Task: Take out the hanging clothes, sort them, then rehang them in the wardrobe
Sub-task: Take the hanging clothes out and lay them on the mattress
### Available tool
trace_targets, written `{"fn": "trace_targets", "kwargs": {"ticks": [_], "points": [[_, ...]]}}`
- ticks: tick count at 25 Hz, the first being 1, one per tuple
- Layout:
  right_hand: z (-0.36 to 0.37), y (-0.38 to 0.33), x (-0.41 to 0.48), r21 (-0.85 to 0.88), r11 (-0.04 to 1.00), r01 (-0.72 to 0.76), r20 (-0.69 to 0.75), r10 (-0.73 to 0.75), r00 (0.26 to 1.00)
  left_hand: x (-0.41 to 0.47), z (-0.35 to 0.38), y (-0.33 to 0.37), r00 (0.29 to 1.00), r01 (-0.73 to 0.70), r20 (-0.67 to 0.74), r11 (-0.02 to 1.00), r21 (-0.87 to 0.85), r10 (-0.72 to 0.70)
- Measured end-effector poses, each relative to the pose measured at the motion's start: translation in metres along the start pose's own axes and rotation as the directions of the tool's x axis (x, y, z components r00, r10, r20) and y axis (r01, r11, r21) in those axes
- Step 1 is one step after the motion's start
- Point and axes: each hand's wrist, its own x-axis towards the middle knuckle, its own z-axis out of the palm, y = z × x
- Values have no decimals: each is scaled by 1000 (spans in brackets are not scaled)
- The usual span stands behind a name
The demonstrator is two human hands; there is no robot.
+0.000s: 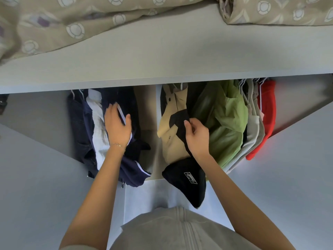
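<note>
Clothes hang in two bunches under the wardrobe shelf (pixel 162 80). On the left are dark jeans (pixel 77 123), a white shirt (pixel 98 123) and a navy jacket with white stripes (pixel 133 170). My left hand (pixel 117 127) lies flat on the navy jacket, fingers spread. On the right hang a beige and black shirt (pixel 171 127), a green garment (pixel 227 123), pale grey tops (pixel 252 130) and a red one (pixel 266 114). My right hand (pixel 196 136) pinches the black fabric of the beige and black shirt. A gap separates the two bunches.
A patterned beige duvet (pixel 54 27) lies bunched on top of the shelf, with more bedding (pixel 277 9) at the right. Pale wardrobe doors (pixel 36 177) stand open on both sides. My grey top (pixel 180 230) fills the bottom.
</note>
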Motion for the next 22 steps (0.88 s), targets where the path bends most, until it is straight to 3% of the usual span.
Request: {"fn": "trace_targets", "kwargs": {"ticks": [4, 12, 18, 22], "points": [[8, -4, -5, 18, 999, -31, 2, 31, 1000, 23, -6, -11, 989, 146, 0, 989, -21, -146], [18, -13, -17, 13, 998, -64, 3, 64, 998, 58, -15, -6, 966, 256, -2, 962, -98, -257], [21, -14, -18, -14, 999, -30, 18, 31, 999, 91, -6, -3, 940, 258, 227, 966, 26, -257], [15, -18, -14, -5, 999, -50, -9, 50, 999, 84, -1, 12, 933, 275, 276, 952, -133, -230]]}}
